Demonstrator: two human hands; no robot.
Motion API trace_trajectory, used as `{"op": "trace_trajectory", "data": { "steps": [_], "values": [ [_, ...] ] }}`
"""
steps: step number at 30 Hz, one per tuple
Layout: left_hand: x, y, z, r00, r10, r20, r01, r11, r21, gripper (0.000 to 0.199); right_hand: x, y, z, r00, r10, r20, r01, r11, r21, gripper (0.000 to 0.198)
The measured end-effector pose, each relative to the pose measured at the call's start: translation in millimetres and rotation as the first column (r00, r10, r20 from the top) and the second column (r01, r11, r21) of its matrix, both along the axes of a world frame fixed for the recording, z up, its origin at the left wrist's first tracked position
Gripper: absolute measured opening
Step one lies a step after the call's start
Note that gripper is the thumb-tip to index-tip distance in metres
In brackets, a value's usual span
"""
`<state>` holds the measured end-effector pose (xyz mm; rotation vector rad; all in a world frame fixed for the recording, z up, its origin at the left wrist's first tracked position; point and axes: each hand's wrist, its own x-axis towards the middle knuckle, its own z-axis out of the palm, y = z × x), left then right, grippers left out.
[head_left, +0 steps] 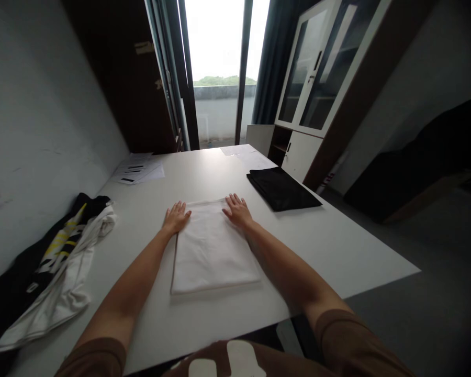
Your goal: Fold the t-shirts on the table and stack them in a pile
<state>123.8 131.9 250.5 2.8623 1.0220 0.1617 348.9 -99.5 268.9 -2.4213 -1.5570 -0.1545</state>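
A white cloth garment (pixel 215 251), folded into a flat rectangle, lies on the white table in front of me. My left hand (pixel 176 217) rests at its far left corner, fingers stretched out and thumb over the edge of the fabric. At the far right corner my right hand (pixel 237 210) lies flat with its fingers spread. Both palms face down, and neither hand grips anything. Light wrinkles run across the top layer. Whether the cloth is a shirt or another garment cannot be made out.
A folded black cloth (pixel 284 189) lies right of my right hand. Unfolded black and white clothes (pixel 68 251) are heaped along the left edge. Papers (pixel 139 170) lie at the back left, more sheets (pixel 243 154) at the far end. The table (pixel 361 251) ends at the right before a glass-doored cabinet (pixel 317 68).
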Motion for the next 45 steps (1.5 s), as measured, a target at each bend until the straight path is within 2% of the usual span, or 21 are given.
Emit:
{"op": "trace_trajectory", "data": {
  "steps": [3,5,7,10,13,15,17,19,21,23,25,28,30,31,33,35,37,39,41,45],
  "values": [
    [-15.7,0.0,1.1,0.997,-0.067,-0.025,0.065,0.997,-0.048,0.078,-31.4,16.5,0.8,0.967,0.256,0.005,-0.256,0.967,-0.001,0.068],
    [-26.5,-3.8,2.2,0.994,-0.106,-0.030,0.105,0.993,-0.056,0.080,-40.7,23.9,-0.4,0.939,0.342,-0.047,-0.344,0.938,-0.052,0.069],
    [-40.0,-8.6,2.2,0.991,-0.131,-0.030,0.130,0.991,-0.037,0.078,-35.3,25.3,-1.7,0.951,0.295,-0.096,-0.304,0.947,-0.104,0.070],
    [-61.2,-15.2,3.3,0.993,-0.116,0.003,0.116,0.993,-0.014,0.074,-7.6,15.7,-2.2,0.993,0.070,-0.092,-0.081,0.988,-0.130,0.071],
    [-71.4,-25.5,10.0,0.992,-0.054,0.115,0.059,0.998,-0.035,0.076,13.2,1.2,-0.4,0.995,-0.080,-0.053,0.074,0.992,-0.105,0.073],
    [-68.5,-39.9,15.7,0.977,-0.072,0.202,0.079,0.996,-0.027,0.075,8.8,-3.8,1.2,0.998,-0.060,-0.025,0.058,0.996,-0.068,0.073],
    [-60.0,-60.2,19.2,0.962,-0.151,0.227,0.153,0.988,0.009,0.070,-9.3,-1.4,1.3,0.998,0.062,-0.004,-0.062,0.998,-0.023,0.072],
    [-50.5,-80.3,19.2,0.958,-0.238,0.160,0.236,0.971,0.030,0.067,-30.7,6.7,-0.7,0.975,0.222,-0.015,-0.222,0.975,-0.014,0.071],
    [-44.4,-92.1,17.2,0.964,-0.260,0.063,0.259,0.966,0.029,0.069,-42.8,15.6,-3.7,0.948,0.312,-0.069,-0.316,0.947,-0.055,0.070],
    [-44.2,-91.8,15.3,0.981,-0.193,-0.006,0.193,0.981,0.023,0.071,-38.6,20.1,-5.9,0.955,0.268,-0.127,-0.282,0.953,-0.109,0.072],
    [-49.0,-82.8,14.6,0.995,-0.089,-0.044,0.089,0.996,0.007,0.072,-20.6,18.2,-6.5,0.979,0.147,-0.143,-0.167,0.976,-0.139,0.074],
    [-58.8,-68.4,14.4,0.998,0.018,-0.059,-0.019,1.000,-0.014,0.072,7.7,8.2,-5.7,0.993,-0.027,-0.119,0.010,0.990,-0.139,0.076],
    [-63.1,-64.4,13.5,0.998,0.042,-0.037,-0.042,0.999,-0.008,0.071,11.8,3.5,-5.8,0.995,-0.049,-0.084,0.040,0.993,-0.109,0.077],
    [-64.4,-64.2,12.9,0.999,0.042,-0.017,-0.042,0.999,-0.001,0.070,7.8,3.0,-6.2,0.998,-0.019,-0.064,0.013,0.996,-0.085,0.077],
    [-65.9,-65.9,12.3,0.999,0.031,0.031,-0.031,0.999,0.015,0.069,-8.8,6.6,-7.8,0.992,0.120,-0.036,-0.121,0.992,-0.046,0.076],
    [-66.6,-69.3,13.5,0.997,0.006,0.073,-0.008,0.999,0.037,0.068,-27.7,14.2,-9.3,0.960,0.275,-0.052,-0.278,0.959,-0.047,0.074],
    [-66.5,-74.6,17.5,0.995,-0.039,0.096,0.033,0.997,0.066,0.066,-37.8,22.2,-9.6,0.938,0.330,-0.103,-0.339,0.937,-0.081,0.073],
    [-65.4,-83.2,24.1,0.989,-0.103,0.103,0.093,0.991,0.095,0.065,-33.9,26.9,-8.8,0.956,0.259,-0.140,-0.276,0.954,-0.115,0.074],
    [-63.0,-96.5,31.8,0.979,-0.175,0.105,0.162,0.980,0.115,0.064,-18.9,27.0,-7.6,0.979,0.138,-0.148,-0.157,0.979,-0.127,0.073],
    [-55.1,-138.1,43.6,0.932,-0.353,0.082,0.345,0.934,0.094,0.065,12.5,19.3,-7.8,0.989,-0.038,-0.143,0.020,0.992,-0.125,0.073]
  ]
}}
